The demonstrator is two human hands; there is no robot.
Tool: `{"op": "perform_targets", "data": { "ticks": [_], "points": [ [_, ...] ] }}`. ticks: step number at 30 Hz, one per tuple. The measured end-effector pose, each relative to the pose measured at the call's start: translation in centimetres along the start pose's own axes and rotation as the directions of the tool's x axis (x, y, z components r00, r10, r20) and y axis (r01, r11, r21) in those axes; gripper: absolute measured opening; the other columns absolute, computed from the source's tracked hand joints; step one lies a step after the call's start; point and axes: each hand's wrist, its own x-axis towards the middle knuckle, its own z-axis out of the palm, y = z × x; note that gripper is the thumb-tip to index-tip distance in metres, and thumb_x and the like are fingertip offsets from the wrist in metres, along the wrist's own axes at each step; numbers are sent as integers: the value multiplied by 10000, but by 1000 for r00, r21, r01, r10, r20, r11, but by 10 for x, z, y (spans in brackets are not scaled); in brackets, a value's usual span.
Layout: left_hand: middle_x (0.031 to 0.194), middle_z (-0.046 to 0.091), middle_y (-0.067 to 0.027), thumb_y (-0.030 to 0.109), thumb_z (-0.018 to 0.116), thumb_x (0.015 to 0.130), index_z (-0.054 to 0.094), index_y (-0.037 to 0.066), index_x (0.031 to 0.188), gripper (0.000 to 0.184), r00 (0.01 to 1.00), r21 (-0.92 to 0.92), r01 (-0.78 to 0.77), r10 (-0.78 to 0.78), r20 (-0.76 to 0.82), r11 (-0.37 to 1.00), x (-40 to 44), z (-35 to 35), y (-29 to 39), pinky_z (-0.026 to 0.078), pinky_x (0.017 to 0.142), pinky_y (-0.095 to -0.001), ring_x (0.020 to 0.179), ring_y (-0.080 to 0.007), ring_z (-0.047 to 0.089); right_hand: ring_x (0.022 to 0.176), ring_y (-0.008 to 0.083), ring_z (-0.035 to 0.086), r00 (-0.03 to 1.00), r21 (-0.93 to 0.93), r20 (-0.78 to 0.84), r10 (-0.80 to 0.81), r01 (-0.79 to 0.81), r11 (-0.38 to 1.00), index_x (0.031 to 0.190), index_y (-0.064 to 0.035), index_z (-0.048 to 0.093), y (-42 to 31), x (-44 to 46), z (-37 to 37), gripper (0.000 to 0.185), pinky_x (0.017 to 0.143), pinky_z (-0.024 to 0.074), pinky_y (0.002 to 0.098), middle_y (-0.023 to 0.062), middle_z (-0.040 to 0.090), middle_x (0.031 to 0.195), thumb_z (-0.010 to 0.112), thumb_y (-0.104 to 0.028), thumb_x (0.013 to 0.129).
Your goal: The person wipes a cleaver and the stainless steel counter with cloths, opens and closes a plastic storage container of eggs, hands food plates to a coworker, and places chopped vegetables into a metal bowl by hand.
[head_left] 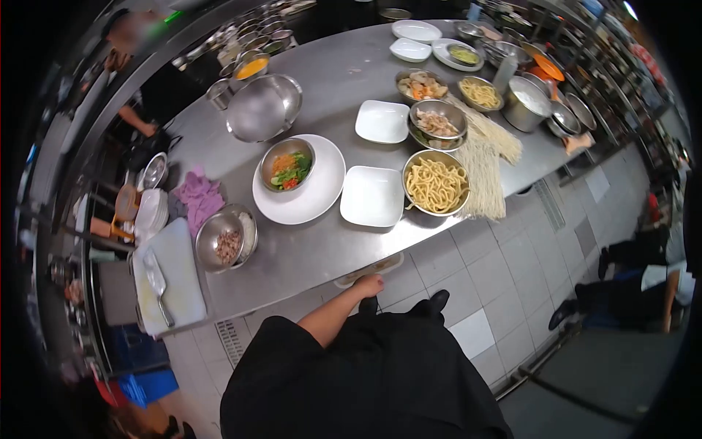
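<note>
Left hand (369, 285): grip state indeterminable; right hand unseen. Noodle bowl (436, 154) sits near tabletop (314, 249) edge; bumping could spill it.

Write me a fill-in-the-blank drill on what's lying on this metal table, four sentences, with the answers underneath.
The vegetable bowl sits on a large, round, white ____.
The shallow white dish nearest the table's front edge is ____ in shape, not round.
The metal bowl to the right of that dish holds thick, yellow ____.
The long-handled utensil lies on a white cutting ____.

Missing words: plate; square; noodles; board.
</note>
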Motion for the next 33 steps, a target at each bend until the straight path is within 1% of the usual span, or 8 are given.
{"op": "perform_targets", "data": {
  "ticks": [4,7,10,12,15,24,28,33],
  "points": [
    [935,686,-94,291,592,853,650,78,978,253,976,-318,172,-118,182,932,-30,-38,72,542,675,-351,791,-212,678,717,272,618,995,67,93,-17,10,998,1094,-162,535,-57,77,-68,248,615,509,467,107,625,868,558,-278,876],
    [998,664,-105,290,554,933,616,37,999,268,926,-713,310,-29,377,628,-92,-96,136,567,694,-355,873,-232,672,733,284,614,994,118,104,-44,31,993,1099,-171,520,-115,133,-135,259,629,508,484,105,617,885,564,-296,877],
    [1002,650,-156,320,521,954,594,6,1005,326,998,-942,67,-30,61,328,-143,-151,155,571,700,-367,865,-252,674,728,266,609,997,18,41,-59,58,998,1104,-151,515,-194,177,-190,261,621,515,459,112,614,888,552,-283,882],
    [993,643,-179,343,514,956,554,12,1042,344,944,-969,-129,-273,-185,210,-150,-173,137,571,702,-384,857,-266,672,755,277,622,996,-87,24,-89,91,992,1117,-140,518,-241,200,-214,252,636,522,468,124,621,920,521,-262,896],
    [1040,592,-200,371,548,937,429,21,1163,434,652,-875,-464,-617,-441,137,-126,-198,91,572,699,-438,830,-310,652,777,278,634,989,-194,16,-149,150,970,1133,-127,519,-296,220,-213,248,640,530,464,134,629,950,489,-238,913],
    [1071,567,-211,25,479,805,370,24,1192,401,526,-764,-642,-693,-492,56,-65,-254,48,573,675,-498,876,-358,640,704,282,648,952,-207,254,-171,226,952,1064,-138,551,-309,203,-112,200,591,538,472,115,647,862,549,-277,921],
    [1052,586,-200,47,494,789,413,11,1163,385,505,-773,-628,-712,-489,86,-88,-267,67,575,663,-475,858,-342,649,692,271,651,924,-607,310,-222,372,702,1046,-131,575,-297,156,-76,194,587,529,452,113,661,853,557,-273,914],
    [1035,603,-200,60,507,768,438,-46,1151,404,577,-826,-550,-658,-483,123,-111,-270,72,590,597,-439,821,-322,667,691,256,650,948,-755,279,-152,314,576,1072,-115,583,-314,116,-70,215,577,526,431,113,668,851,548,-252,911]
  ]
}}
